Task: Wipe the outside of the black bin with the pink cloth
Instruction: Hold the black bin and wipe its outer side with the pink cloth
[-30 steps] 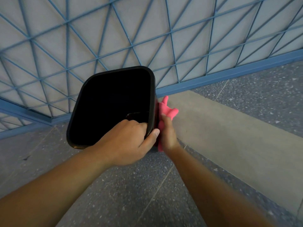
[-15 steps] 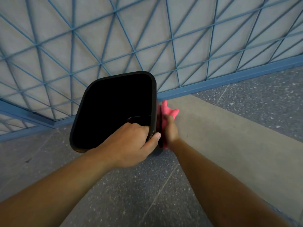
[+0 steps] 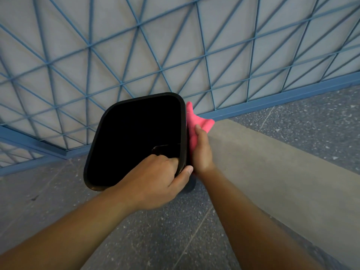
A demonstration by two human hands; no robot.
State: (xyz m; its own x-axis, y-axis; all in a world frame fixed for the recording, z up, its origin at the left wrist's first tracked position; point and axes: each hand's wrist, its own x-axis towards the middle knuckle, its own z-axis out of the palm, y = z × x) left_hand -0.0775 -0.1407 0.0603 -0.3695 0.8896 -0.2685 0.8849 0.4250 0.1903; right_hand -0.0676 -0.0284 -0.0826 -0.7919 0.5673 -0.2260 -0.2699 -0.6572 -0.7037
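— Speckled grey floor (image 3: 136,240) below, blue lattice wall (image 3: 136,55) behind. Bin?

— Black bin (image 3: 136,137) upright by the wall's foot, mouth open to the camera. Pink cloth (image 3: 194,125) flat against its right outer wall.

— Hands?

— Left hand (image 3: 155,184) clamped over the near rim, fingers inside, thumb outside. Right hand (image 3: 201,152) pressing the cloth on the wall.

— Risks?

— Probably tipping or skidding toward the wall if pressed too hard. Loose cloth corner may slip out.
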